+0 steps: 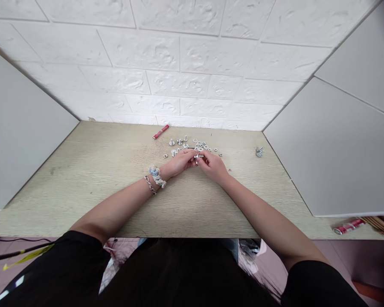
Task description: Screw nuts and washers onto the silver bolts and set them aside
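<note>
Both hands meet over the middle of the table, just in front of a spread of metal hardware. My left hand (182, 163) is closed on the left end of a small silver bolt (198, 156). From the right, the fingers of my right hand (213, 165) pinch the same bolt, whose shank points to the right. Whether a nut or washer sits on it is too small to tell. Beyond my fingers lie several washers (206, 147) and nuts (215, 149). Several bolts (172, 142) stand on their heads to the left, partly hidden behind my left hand.
A red tube (161, 132) lies near the white brick wall (163, 55). A small cluster of bolts (259, 152) sits at the right, by a grey panel (345, 140). Another grey panel (25, 128) borders the left. A second red tube (348, 226) rests at the front right edge.
</note>
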Demonstrator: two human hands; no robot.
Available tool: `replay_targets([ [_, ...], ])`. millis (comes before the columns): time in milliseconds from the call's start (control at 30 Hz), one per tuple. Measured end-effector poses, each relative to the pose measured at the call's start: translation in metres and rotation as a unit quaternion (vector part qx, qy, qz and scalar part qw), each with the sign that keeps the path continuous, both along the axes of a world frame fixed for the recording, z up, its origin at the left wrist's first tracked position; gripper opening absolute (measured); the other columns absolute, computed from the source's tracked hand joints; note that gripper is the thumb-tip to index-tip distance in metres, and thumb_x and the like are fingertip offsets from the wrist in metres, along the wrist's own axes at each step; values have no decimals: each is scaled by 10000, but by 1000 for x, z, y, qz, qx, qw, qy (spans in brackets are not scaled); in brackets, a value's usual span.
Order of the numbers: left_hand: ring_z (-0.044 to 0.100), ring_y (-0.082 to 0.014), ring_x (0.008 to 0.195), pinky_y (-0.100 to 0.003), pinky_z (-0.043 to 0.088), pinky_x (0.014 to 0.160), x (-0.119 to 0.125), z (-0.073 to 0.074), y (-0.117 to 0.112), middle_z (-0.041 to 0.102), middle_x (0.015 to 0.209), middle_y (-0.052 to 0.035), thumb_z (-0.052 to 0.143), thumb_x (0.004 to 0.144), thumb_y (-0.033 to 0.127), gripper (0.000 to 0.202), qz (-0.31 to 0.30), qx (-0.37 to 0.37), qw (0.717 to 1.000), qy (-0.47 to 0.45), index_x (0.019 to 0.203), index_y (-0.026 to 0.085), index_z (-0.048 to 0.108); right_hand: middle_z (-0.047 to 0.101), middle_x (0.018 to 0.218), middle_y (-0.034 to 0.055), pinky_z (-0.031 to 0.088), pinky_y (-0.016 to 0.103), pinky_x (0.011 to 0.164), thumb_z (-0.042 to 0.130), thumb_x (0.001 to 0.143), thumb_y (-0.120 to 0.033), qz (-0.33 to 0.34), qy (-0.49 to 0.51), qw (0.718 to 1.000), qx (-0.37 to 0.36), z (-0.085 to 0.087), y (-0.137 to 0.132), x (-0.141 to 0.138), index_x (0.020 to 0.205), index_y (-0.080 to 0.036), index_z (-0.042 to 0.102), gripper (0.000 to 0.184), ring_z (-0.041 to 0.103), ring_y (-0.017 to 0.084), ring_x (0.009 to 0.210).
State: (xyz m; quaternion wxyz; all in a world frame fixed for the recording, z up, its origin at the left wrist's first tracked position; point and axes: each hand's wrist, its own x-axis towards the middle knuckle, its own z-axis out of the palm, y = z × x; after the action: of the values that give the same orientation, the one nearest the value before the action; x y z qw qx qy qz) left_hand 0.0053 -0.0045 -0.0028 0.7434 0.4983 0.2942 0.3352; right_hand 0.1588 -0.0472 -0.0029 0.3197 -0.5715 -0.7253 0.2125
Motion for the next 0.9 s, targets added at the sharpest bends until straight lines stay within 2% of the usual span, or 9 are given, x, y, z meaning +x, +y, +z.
replay_targets([
  [367,433,-84,609,-228,339,597,0,0,0,495,645,6,613,782,394,298,-23,29,999,33,685,119,555,662,836,32,387,279,639,424,865,-322,27,-19,999,0,2,-1,0,917,-202,576,200,560,169,696],
  [633,392,-82,582,-236,305,571,-2,-3,2,475,626,10,588,801,444,350,-42,73,995,48,661,128,536,648,819,26,405,280,689,412,863,-300,40,8,999,-12,4,-2,0,868,-200,567,184,564,167,726],
  [900,412,-78,592,-232,325,585,-1,1,-1,490,634,10,629,768,427,330,-21,42,998,32,677,121,549,639,778,12,389,269,657,428,864,-325,28,4,1000,-13,6,-2,1,877,-209,577,189,540,156,678],
])
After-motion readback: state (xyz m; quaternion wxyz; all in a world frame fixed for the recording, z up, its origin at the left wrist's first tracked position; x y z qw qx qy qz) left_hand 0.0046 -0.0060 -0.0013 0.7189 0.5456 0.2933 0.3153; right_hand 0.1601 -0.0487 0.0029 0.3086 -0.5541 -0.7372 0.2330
